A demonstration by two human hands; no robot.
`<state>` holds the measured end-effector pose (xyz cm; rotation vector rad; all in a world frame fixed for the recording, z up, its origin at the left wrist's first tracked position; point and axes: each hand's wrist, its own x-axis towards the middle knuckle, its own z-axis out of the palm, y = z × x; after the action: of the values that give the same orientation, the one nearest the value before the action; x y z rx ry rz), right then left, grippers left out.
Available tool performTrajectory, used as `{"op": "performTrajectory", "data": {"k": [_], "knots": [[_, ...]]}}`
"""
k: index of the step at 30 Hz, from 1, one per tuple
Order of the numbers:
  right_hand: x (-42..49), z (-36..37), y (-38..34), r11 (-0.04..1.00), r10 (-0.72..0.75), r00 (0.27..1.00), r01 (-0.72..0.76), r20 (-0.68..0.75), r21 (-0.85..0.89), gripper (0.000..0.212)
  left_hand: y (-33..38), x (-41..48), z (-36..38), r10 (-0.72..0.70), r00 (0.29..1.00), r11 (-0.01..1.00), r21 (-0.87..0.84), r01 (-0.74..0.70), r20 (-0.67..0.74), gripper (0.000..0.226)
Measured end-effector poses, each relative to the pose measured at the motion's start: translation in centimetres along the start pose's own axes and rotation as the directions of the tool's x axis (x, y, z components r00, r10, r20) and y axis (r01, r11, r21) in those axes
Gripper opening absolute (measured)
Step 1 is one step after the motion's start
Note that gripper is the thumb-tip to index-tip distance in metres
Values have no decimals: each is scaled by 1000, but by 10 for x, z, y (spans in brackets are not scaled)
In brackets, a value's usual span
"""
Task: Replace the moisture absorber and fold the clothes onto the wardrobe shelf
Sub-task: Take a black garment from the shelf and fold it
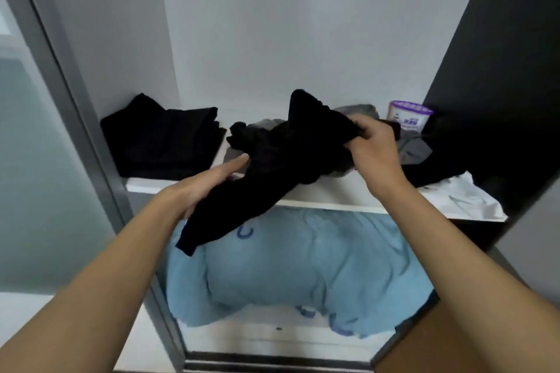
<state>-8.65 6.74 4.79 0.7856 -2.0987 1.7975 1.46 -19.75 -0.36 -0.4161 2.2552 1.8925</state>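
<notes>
My right hand [374, 145] grips one bunched end of a black garment [272, 166], fingers curled round the cloth, over the middle of the wardrobe shelf [333, 197]. My left hand [209, 183] is open, fingers straight, lying against the garment's near end, which hangs over the shelf's front edge.

On the shelf I count one folded black pile [157, 142] at the left, and one moisture absorber tub [409, 115] with a purple lid at the far right. Its base is hidden behind clothes and its label is too blurred for me to read. Loose grey clothes [413, 150] lie under and behind the garment; I cannot tell how many pieces. More dark cloth [439, 166] at the right merges into shadow, so I cannot make out its outline. A crumpled white sheet [466, 200] sits on the near right corner, whether bag or paper I cannot tell.

The compartment below holds one bundle of light blue bedding [303, 266], partly cut off by my arms.
</notes>
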Motion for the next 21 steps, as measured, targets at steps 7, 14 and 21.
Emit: {"op": "performTrajectory", "data": {"k": [7, 14, 21], "knots": [[-173, 37, -31, 982, 61, 889, 27, 455, -186, 31, -64, -78, 40, 181, 956, 934, -344, -93, 232, 46], [-281, 49, -29, 962, 188, 804, -37, 565, -269, 35, -131, -128, 70, 180, 978, 956, -254, -150, 102, 51], [-356, 54, 20, 861, 478, 428, -55, 767, -505, 41, -158, -172, 102, 73, 997, 953, -292, -75, -19, 43]]}}
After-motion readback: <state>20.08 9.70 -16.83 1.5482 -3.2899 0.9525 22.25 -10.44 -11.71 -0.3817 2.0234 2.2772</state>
